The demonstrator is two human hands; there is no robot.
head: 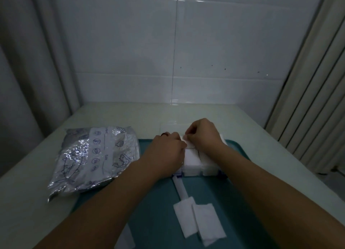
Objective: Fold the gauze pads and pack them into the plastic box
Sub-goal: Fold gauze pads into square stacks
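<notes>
Plastic box (197, 165): clear, compartmented, sitting at the far end of a teal tray (155, 220), its open lid (175, 127) lying back on the pale surface (115, 118) beyond. White folded gauze is filling the compartments that are showing along the near side.

Left hand (168, 147): reaching over the box's left part, fingers curled down onto its contents; a dark ring is showing on one finger. Whether the fingers are gripping anything is not visible.

Right hand (204, 134): hovering over the box's far middle, thumb and fingertips pinching a small folded gauze piece (189, 143) just beside the left hand. Both forearms are stretching in from the near edge of the view.

Loose gauze pads: two white rectangles lying on the tray nearer the person, the left one (183, 217) and the right one (209, 224) overlapping along one edge. A narrow white strip (180, 188) is running from the box's near left corner down to them. Another white piece (126, 239) is lying at the tray's near left edge, partly hidden by the left forearm.

Foil pouch (93, 157): silver, crinkled, printed with cartoon sea creatures and round icons, lying on the surface left of the tray, its right edge overlapping the tray rim.

Surroundings: white tiled wall (205, 52) behind; curtains hanging at left and right.
</notes>
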